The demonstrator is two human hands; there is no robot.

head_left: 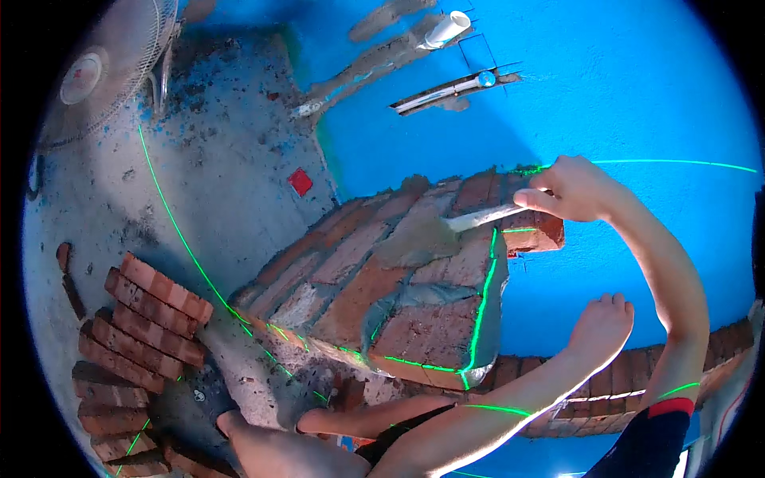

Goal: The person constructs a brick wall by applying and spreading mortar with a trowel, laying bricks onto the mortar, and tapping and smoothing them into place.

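Observation:
My right hand (567,190) is closed round the end of a trowel (488,217). The trowel's mortar-grey blade (418,233) lies flat over the top of a brick stack (430,327), near the blue wall. Grey mortar smears part of the bricks, and a rough ridge of it runs along their far edge. At the stack's right end a single brick (535,237) juts out below my right hand. My left hand (606,323) is a fist, held apart from the bricks in front of the wall. Its fingertips are hidden, and nothing sticks out of it.
Loose bricks (147,319) are piled at lower left, beside my feet. A fan (96,80) stands at far left on the rough concrete floor (239,159). The blue wall (637,88) carries a white pipe stub (448,30). Green laser lines cross floor, bricks and wall.

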